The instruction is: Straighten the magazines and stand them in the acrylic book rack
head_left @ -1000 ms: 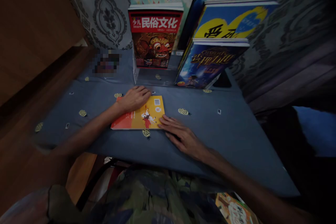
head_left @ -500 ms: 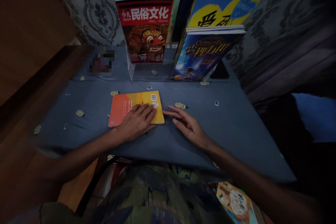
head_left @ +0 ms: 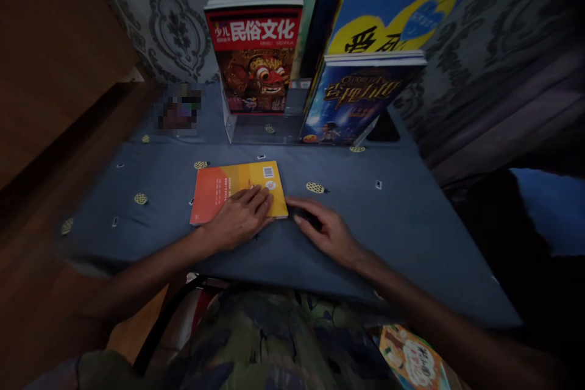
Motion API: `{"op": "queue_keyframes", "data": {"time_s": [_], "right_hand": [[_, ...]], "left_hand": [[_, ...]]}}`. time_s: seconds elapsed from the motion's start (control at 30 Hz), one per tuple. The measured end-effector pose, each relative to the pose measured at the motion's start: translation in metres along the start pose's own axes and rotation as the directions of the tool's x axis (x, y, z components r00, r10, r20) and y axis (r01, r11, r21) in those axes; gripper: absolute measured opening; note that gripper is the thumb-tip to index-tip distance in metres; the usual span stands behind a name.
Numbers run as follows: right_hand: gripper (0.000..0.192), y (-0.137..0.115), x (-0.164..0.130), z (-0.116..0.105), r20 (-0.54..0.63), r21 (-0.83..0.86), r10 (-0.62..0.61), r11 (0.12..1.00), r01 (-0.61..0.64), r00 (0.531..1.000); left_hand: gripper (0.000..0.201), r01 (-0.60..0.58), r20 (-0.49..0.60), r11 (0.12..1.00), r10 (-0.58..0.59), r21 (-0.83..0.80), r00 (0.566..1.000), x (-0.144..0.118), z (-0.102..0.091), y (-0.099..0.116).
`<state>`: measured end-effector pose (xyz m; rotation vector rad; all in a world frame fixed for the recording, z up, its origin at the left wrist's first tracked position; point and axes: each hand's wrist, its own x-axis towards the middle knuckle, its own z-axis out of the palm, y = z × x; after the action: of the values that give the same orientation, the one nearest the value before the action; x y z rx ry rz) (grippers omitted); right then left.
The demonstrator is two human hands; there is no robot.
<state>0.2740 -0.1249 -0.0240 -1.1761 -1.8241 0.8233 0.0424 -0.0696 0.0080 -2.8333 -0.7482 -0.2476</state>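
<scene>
A thin orange-and-yellow book (head_left: 210,192) lies flat on the dark blue-grey tablecloth, its barcode side up. Across its lower right part rests my left hand (head_left: 247,210), palm down with the fingers stretched out, covering some of the cover. My right hand (head_left: 326,228) is beside the book's right edge, its lower edge near the tablecloth. Its index fingertip reaches the book's edge, while the thumb stands apart below with a dark gap between them. No held object shows in the right hand.
Behind the book stands a clear display rack (head_left: 262,131) with a red-and-black book (head_left: 262,33), a dark blue book (head_left: 361,97) and a blue-and-yellow book (head_left: 411,9). A dark flat object (head_left: 384,127) lies beside it. Another book (head_left: 411,356) is below the table's front edge.
My right hand has curled its fingers and come closer to the book's right edge. The left hand stays on the cover. The view has shifted slightly.
</scene>
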Motion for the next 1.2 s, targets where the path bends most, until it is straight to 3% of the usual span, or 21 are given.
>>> {"op": "queue_keyframes", "data": {"time_s": [0.1, 0.17, 0.27, 0.37, 0.6, 0.73, 0.9, 1.2], "right_hand": [[0.033, 0.001, 0.001, 0.004, 0.036, -0.164, -0.118, 0.979, 0.122, 0.992], [0.034, 0.002, 0.003, 0.007, 0.063, -0.245, -0.172, 0.952, 0.182, 0.983], [0.035, 0.005, 0.012, 0.009, 0.094, -0.316, -0.233, 0.915, 0.251, 0.968], [0.035, 0.013, 0.030, 0.006, 0.115, -0.370, -0.266, 0.883, 0.289, 0.957], [0.034, 0.035, 0.100, -0.001, 0.098, -0.587, -0.163, 0.787, 0.189, 0.982], [0.032, 0.036, 0.138, 0.003, 0.105, -0.639, -0.106, 0.755, 0.149, 0.989], [0.035, 0.033, 0.164, 0.008, 0.135, -0.686, -0.086, 0.711, 0.155, 0.987], [0.037, 0.039, 0.173, 0.018, 0.093, -0.657, -0.038, 0.748, 0.090, 0.995]], "left_hand": [[0.047, 0.035, 0.056, 0.994, -0.029, -0.102, 0.998, -0.012, -0.004, -0.020], [0.051, 0.135, 0.090, 0.983, -0.124, -0.123, 0.988, -0.027, -0.006, -0.043], [0.054, 0.341, 0.113, 0.936, -0.331, -0.084, 0.937, -0.052, -0.006, -0.074], [0.055, 0.423, 0.109, 0.901, -0.412, -0.102, 0.905, -0.071, -0.008, -0.086], [0.033, 0.496, 0.142, 0.868, -0.491, 0.005, 0.859, -0.076, -0.035, -0.058], [0.036, 0.487, 0.186, 0.873, -0.480, 0.014, 0.857, -0.079, -0.042, -0.044], [0.052, 0.460, 0.191, 0.885, -0.465, 0.070, 0.864, -0.081, -0.033, -0.031], [0.041, 0.428, 0.060, 0.897, -0.436, 0.112, 0.898, -0.067, -0.012, -0.035]]}}
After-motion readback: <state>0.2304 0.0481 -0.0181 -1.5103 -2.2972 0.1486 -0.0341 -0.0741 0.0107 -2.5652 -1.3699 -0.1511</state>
